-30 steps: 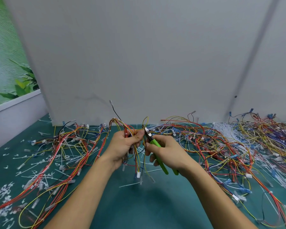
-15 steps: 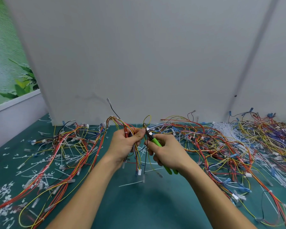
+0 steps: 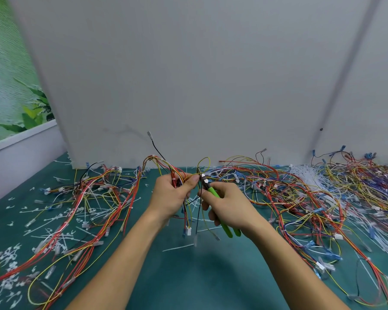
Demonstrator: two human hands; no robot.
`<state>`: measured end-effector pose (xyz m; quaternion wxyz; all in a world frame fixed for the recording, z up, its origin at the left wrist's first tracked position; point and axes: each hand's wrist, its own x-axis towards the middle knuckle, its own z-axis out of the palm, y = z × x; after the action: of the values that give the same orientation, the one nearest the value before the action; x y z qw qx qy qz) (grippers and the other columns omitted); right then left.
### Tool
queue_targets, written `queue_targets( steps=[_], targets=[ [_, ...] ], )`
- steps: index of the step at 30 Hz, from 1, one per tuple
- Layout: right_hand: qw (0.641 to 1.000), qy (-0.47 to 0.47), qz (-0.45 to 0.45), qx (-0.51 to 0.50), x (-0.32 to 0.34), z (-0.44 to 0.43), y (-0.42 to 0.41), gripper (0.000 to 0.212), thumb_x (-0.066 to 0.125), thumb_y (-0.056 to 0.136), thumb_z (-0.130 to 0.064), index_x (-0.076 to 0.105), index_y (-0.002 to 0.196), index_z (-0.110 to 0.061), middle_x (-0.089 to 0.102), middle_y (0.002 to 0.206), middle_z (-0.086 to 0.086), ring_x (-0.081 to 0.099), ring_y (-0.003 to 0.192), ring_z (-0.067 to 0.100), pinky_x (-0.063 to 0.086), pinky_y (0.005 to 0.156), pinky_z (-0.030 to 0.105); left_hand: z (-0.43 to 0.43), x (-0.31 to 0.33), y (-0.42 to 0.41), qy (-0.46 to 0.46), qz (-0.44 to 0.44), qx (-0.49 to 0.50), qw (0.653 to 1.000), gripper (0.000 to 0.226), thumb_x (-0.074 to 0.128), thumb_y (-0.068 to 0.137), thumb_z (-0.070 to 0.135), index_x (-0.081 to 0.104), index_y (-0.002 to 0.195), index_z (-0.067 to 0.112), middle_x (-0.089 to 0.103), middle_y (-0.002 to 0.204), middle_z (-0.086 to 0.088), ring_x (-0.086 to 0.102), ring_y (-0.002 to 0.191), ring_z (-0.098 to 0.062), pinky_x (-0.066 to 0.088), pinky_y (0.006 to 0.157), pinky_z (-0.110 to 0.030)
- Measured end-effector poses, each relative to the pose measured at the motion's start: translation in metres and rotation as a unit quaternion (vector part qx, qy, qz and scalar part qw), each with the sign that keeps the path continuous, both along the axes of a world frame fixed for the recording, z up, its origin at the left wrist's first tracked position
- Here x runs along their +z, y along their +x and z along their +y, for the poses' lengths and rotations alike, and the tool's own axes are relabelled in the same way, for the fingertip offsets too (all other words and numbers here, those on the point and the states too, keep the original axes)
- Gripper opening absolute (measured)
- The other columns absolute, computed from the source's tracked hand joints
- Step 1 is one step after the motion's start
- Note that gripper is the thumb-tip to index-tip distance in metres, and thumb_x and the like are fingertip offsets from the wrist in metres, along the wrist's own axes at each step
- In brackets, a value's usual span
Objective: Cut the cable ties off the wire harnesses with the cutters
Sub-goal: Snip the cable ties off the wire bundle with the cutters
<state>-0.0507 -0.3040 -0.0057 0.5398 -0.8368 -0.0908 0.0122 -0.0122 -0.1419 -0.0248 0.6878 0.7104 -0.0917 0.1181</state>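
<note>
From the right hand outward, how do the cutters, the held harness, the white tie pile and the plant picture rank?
1. green-handled cutters: gripped in the right hand.
2. held wire harness: just left, gripped by the left hand.
3. white tie pile: back right.
4. plant picture: far left.

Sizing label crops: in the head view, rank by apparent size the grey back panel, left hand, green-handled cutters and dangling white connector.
1. grey back panel
2. left hand
3. green-handled cutters, partly hidden in the right hand; rank against the left hand unsure
4. white connector, smallest
</note>
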Motion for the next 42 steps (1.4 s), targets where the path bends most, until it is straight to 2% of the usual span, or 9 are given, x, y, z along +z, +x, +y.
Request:
queue_targets(
  steps=[3,6,9,16,24,30,35,40,42],
  targets=[
    [1.0,-0.008,-0.007,-0.002,-0.0004,-0.0002,-0.0001,0.026,0.057,0.104,-0.029,0.065,0.096,-0.006,0.066,0.071,0.001,0.057,0.05,0.014,0.048,0.047,0.03,-0.0009,0.0001,-0.0002,-0.019,0.024,-0.017,0.999,0.013,0.07,0.094,0.016,0.071,0.082,0.01,0.055,0.052,0.001,0.046,0.047,-0.007,0.038,0.049,-0.015],
    [1.0,-0.01,-0.01,0.003,-0.0002,-0.0011,0.0005,0.025,0.057,0.104,-0.031,0.065,0.093,-0.009,0.066,0.072,0.002,0.054,0.049,0.014,0.046,0.047,0.028,-0.0022,0.001,-0.0009,-0.047,0.051,-0.04,0.997,0.015,0.068,0.095,0.016,0.067,0.085,0.004,0.053,0.051,0.002,0.046,0.047,-0.008,0.038,0.053,-0.022],
    [1.0,-0.014,-0.017,0.012,0.0,-0.0023,0.0004,0.025,0.057,0.104,-0.032,0.064,0.087,-0.015,0.067,0.072,0.002,0.056,0.048,0.012,0.048,0.047,0.028,-0.0023,0.0017,-0.002,-0.065,0.073,-0.056,0.994,0.015,0.066,0.096,0.017,0.065,0.089,0.004,0.052,0.052,0.001,0.046,0.047,-0.009,0.038,0.055,-0.029],
    [0.999,0.024,0.005,0.037,-0.0008,-0.0025,0.0001,0.022,0.058,0.104,-0.032,0.066,0.093,-0.015,0.068,0.08,0.004,0.063,0.061,0.017,0.062,0.061,0.037,-0.0021,0.0031,-0.002,-0.099,0.096,-0.069,0.988,0.013,0.066,0.095,0.018,0.065,0.091,0.006,0.053,0.053,0.002,0.047,0.045,-0.008,0.041,0.05,-0.023],
    [0.999,0.023,-0.003,0.031,-0.0018,-0.0028,-0.0001,0.026,0.058,0.105,-0.03,0.062,0.083,-0.016,0.056,0.063,-0.003,0.051,0.049,0.014,0.044,0.046,0.026,0.0003,0.0006,0.0001,-0.086,0.093,-0.079,0.989,0.014,0.067,0.095,0.021,0.067,0.085,0.01,0.054,0.053,0.002,0.049,0.049,-0.009,0.043,0.053,-0.024],
    [0.998,0.053,0.023,0.041,-0.0027,0.0011,0.0,0.024,0.055,0.106,-0.028,0.062,0.085,-0.018,0.052,0.073,0.007,0.048,0.05,0.019,0.044,0.046,0.029,0.0002,-0.0009,0.0012,-0.077,0.085,-0.072,0.991,0.014,0.068,0.094,0.021,0.067,0.089,0.008,0.053,0.052,0.002,0.048,0.047,-0.008,0.04,0.055,-0.027],
    [0.999,0.021,-0.003,0.033,-0.0015,-0.0008,-0.0003,0.025,0.056,0.106,-0.028,0.061,0.083,-0.017,0.056,0.069,0.004,0.052,0.048,0.014,0.046,0.045,0.026,-0.0001,-0.0011,0.0012,-0.057,0.061,-0.065,0.994,0.015,0.068,0.094,0.023,0.067,0.084,0.011,0.053,0.052,0.002,0.047,0.048,-0.009,0.041,0.054,-0.024],
    [0.999,0.025,0.009,0.041,-0.0012,-0.0003,-0.0002,0.018,0.057,0.104,-0.029,0.063,0.091,-0.018,0.064,0.078,0.004,0.062,0.062,0.015,0.06,0.063,0.037,0.0013,-0.0001,0.0005,-0.043,0.058,-0.066,0.995,0.019,0.067,0.096,0.024,0.068,0.08,0.013,0.054,0.053,-0.001,0.047,0.051,-0.011,0.039,0.058,-0.03],
    [0.999,0.024,0.015,0.045,-0.0016,-0.0001,0.0,0.017,0.057,0.104,-0.03,0.063,0.093,-0.019,0.064,0.08,0.004,0.063,0.063,0.015,0.061,0.064,0.038,0.0015,0.0004,-0.0003,-0.042,0.06,-0.066,0.995,0.02,0.067,0.096,0.025,0.069,0.081,0.012,0.054,0.053,-0.001,0.046,0.052,-0.012,0.039,0.059,-0.031]
  ],
)
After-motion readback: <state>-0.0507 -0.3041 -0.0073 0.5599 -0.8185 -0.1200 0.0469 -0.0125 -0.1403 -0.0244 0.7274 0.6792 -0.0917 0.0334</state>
